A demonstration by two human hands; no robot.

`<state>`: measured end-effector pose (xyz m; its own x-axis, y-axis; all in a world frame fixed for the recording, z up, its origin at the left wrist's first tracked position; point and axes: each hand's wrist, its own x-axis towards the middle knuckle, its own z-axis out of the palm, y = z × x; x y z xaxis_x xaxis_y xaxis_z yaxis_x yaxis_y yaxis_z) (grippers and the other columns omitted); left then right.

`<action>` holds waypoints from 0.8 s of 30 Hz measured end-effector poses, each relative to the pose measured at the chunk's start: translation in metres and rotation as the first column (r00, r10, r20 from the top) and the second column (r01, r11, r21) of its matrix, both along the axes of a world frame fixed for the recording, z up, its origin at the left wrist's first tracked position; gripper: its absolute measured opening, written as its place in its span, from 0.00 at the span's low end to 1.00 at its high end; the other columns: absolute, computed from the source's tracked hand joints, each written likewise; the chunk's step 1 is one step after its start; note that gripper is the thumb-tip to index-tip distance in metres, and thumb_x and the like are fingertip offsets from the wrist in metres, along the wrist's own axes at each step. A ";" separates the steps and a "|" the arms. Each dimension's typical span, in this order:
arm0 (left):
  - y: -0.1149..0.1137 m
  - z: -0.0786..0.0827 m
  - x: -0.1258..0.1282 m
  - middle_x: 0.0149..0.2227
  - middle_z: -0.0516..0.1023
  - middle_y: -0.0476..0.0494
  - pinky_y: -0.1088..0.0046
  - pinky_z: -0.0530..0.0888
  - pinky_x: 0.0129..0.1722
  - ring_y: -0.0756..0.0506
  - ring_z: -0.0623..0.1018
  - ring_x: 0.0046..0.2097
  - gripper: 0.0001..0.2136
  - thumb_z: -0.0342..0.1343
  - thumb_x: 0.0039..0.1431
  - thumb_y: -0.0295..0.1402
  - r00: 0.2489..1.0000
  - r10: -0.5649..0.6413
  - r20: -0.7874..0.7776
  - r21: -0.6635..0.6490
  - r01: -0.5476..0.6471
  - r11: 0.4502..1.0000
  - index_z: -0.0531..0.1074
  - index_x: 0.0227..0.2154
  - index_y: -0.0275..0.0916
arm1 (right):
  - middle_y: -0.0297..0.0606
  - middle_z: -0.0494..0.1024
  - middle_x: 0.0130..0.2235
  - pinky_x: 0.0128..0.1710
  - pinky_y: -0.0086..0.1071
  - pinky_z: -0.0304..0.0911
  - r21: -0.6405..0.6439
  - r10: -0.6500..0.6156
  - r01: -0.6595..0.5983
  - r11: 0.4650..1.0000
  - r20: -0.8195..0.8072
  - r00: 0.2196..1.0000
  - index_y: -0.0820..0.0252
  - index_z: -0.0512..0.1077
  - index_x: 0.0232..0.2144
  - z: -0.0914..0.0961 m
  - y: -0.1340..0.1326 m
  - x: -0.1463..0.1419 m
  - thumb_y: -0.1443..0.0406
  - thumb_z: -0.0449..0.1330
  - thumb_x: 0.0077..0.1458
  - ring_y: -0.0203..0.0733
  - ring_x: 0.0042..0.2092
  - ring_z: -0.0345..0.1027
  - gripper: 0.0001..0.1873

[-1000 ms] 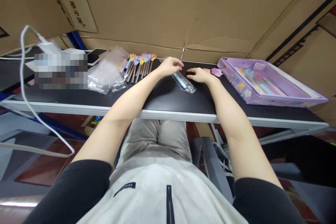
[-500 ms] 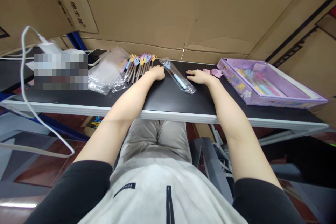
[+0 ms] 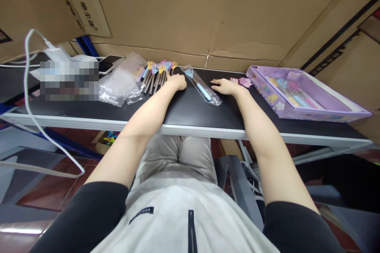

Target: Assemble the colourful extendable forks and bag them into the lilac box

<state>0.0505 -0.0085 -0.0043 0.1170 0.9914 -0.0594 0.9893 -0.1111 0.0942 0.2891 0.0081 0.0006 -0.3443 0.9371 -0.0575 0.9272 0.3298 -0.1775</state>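
Observation:
My left hand point(image 3: 177, 82) rests on the dark tabletop beside a bunch of small back scratchers point(image 3: 156, 78) with coloured claw heads and dark shafts. Its index finger reaches toward the bunch and the other fingers curl; no held object shows. Flat on the table, my right hand point(image 3: 225, 86) has its fingers spread and holds nothing. Between the hands lies a blue back scratcher point(image 3: 203, 91) inside a clear plastic sleeve point(image 3: 215, 101). Small pink pieces point(image 3: 245, 82) are just beyond my right wrist.
An open purple display box point(image 3: 311, 115) at the right contains several back scratchers. Clear plastic bags point(image 3: 118, 81) lie left of the bunch, near a phone point(image 3: 110, 62). A white cable point(image 3: 26, 75) hangs over the left edge. Cardboard point(image 3: 178, 12) walls the table's back.
My left index finger has stretched out toward the bunch of back scratchers from a more closed hand. The right hand and the sleeved back scratcher stay in place.

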 end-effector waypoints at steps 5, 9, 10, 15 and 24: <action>-0.002 0.002 0.000 0.72 0.67 0.22 0.35 0.41 0.76 0.29 0.67 0.73 0.29 0.41 0.70 0.29 0.999 0.040 0.032 -0.006 -0.040 0.999 0.67 0.69 0.25 | 0.45 0.64 0.74 0.76 0.34 0.49 -0.009 -0.017 0.017 1.000 0.007 1.000 0.69 0.66 0.72 0.001 -0.002 -0.001 0.65 0.55 0.72 0.48 0.75 0.58 0.30; -0.003 0.003 -0.002 0.72 0.67 0.25 0.38 0.40 0.77 0.31 0.67 0.73 0.29 0.41 0.70 0.30 0.998 0.055 0.035 -0.015 -0.054 0.998 0.66 0.70 0.27 | 0.45 0.64 0.73 0.76 0.34 0.49 -0.004 -0.006 0.006 1.000 0.006 1.000 0.68 0.67 0.72 0.000 -0.001 -0.001 0.64 0.55 0.72 0.48 0.75 0.58 0.30; -0.003 0.003 -0.002 0.72 0.67 0.25 0.39 0.40 0.77 0.31 0.67 0.73 0.29 0.41 0.70 0.30 0.998 0.054 0.035 -0.013 -0.053 0.998 0.66 0.70 0.27 | 0.45 0.64 0.73 0.76 0.35 0.49 -0.001 -0.004 0.004 1.000 0.006 1.000 0.69 0.67 0.72 0.000 -0.001 0.000 0.64 0.55 0.72 0.48 0.75 0.58 0.30; -0.001 0.001 -0.002 0.68 0.72 0.22 0.39 0.41 0.77 0.30 0.71 0.70 0.27 0.43 0.69 0.30 0.999 0.041 0.031 0.023 -0.042 0.999 0.71 0.66 0.25 | 0.48 0.65 0.72 0.76 0.36 0.51 0.013 -0.007 0.007 1.000 -0.008 1.000 0.70 0.67 0.71 0.000 -0.002 -0.002 0.65 0.56 0.71 0.50 0.74 0.59 0.30; 0.011 -0.007 0.001 0.62 0.79 0.26 0.52 0.52 0.77 0.34 0.75 0.67 0.22 0.45 0.72 0.31 0.981 -0.002 0.192 0.200 -0.037 0.979 0.78 0.58 0.28 | 0.36 0.82 0.59 0.67 0.37 0.65 0.064 0.236 -0.229 0.971 -0.145 0.961 0.59 0.82 0.59 -0.003 -0.012 -0.025 0.65 0.61 0.64 0.51 0.63 0.76 0.23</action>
